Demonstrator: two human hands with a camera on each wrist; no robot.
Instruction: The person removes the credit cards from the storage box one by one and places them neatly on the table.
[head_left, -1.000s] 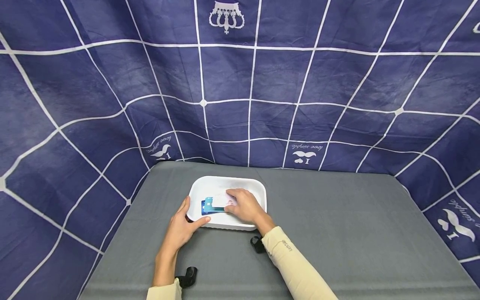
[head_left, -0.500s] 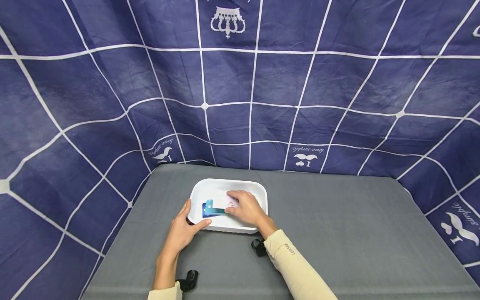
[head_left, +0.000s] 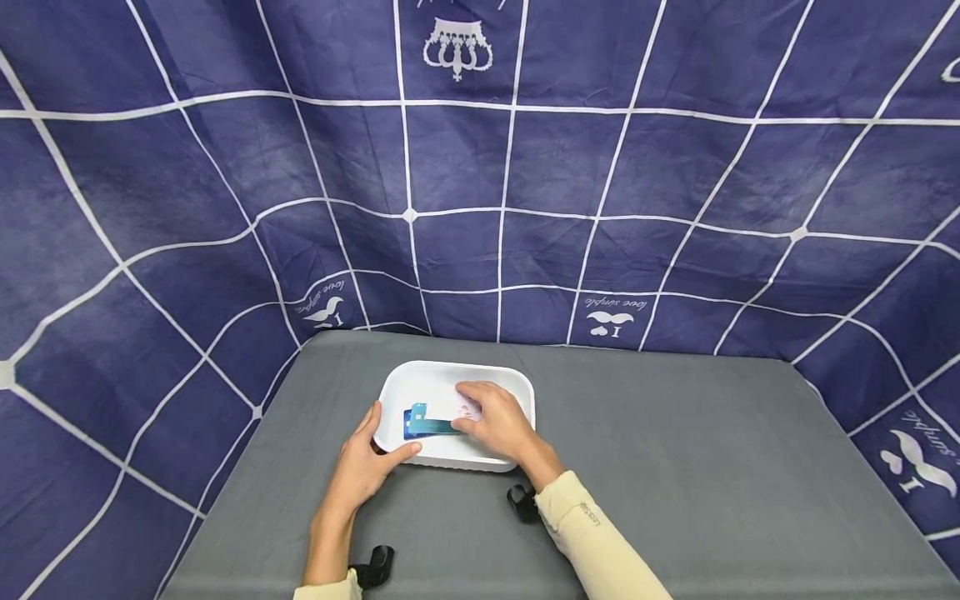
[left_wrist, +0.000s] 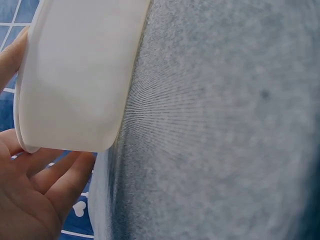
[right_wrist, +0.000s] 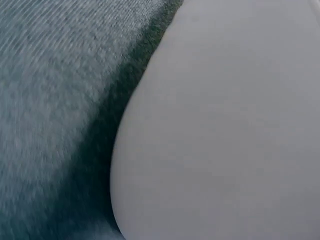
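A white plastic tray (head_left: 457, 458) sits on the grey-covered table. My left hand (head_left: 356, 468) grips its near left corner, thumb on the front rim and fingers around the left end; the left wrist view shows the tray's outer wall (left_wrist: 80, 85) between thumb and fingers. Inside the tray, my right hand (head_left: 498, 423) holds a white card (head_left: 441, 406) with pinkish-red print by its right end, between thumb and fingers. Partly beneath it lie a teal card (head_left: 418, 415) with a chip and a dark blue card (head_left: 407, 428). The tray wall (right_wrist: 215, 130) fills most of the right wrist view.
The grey cloth (head_left: 660, 467) extends right of the tray. A dark blue curtain (head_left: 562, 167) with white grid lines hangs along the back and both sides. Black wrist cameras show below the left (head_left: 378, 568) and right (head_left: 522, 502) wrists.
The white card has slid slightly right with my right hand, showing more of the teal card's left side. My left hand stays at the tray corner. The head view has tipped slightly up.
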